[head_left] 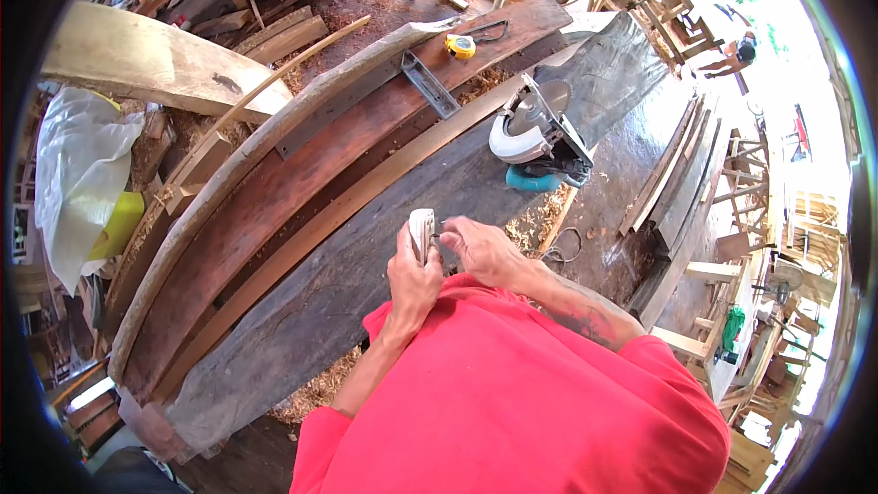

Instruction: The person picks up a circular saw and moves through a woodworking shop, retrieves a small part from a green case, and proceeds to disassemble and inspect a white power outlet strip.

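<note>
My left hand (416, 276) grips a small off-white, rounded, oblong object (422, 227), held upright in front of my red shirt; I cannot make out its kind. Close by on its right side, my right hand (478, 250) has its fingers curled together around a small dark bit, mostly hidden by the fingers. Both hands are above the near edge of a long dark wooden slab (302, 325). Farther off to the right, a circular saw (535, 133) with a white guard and teal body rests on that slab, its blade showing.
Beyond the slab run curved reddish planks (320, 151). A yellow tape measure (460, 46) and a grey metal channel piece (430, 84) lie on them. Wood shavings (540, 220) are scattered about. Long boards (681, 174) are stacked at right; another person (736, 55) is at far right.
</note>
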A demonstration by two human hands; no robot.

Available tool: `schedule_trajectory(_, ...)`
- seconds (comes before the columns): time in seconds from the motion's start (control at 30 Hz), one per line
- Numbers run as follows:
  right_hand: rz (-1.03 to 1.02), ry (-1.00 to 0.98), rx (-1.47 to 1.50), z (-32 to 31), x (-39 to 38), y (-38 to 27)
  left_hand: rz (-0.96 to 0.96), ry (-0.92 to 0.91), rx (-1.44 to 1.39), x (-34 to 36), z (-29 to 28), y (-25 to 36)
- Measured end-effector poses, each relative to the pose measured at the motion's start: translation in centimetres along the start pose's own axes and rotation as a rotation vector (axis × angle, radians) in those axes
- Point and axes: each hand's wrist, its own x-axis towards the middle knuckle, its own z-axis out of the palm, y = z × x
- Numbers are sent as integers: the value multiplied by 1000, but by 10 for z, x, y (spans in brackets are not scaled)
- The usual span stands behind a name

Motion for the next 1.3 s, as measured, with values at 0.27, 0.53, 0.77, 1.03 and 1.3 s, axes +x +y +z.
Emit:
schedule_trajectory(0.27, -164, 128, -42, 14, -4, 11, -49, 21, -74, -4, 3, -12)
schedule_trajectory(0.53, 152, -123, -220, 10, 3, 7, 32, 25, 1, -5, 3, -1)
schedule_trajectory(0.77, -223, 267, 13, 16, -3, 10, -28, 16, -10, -3, 0, -1)
schedule_trajectory(1.03, -44, 75, -150, 15, 4, 16, -8, -70, -44, -10, -1, -3)
schedule_trajectory(1.3, -369, -143, -355, 4, -5, 21, -61, -134, -287, 2, 3, -30)
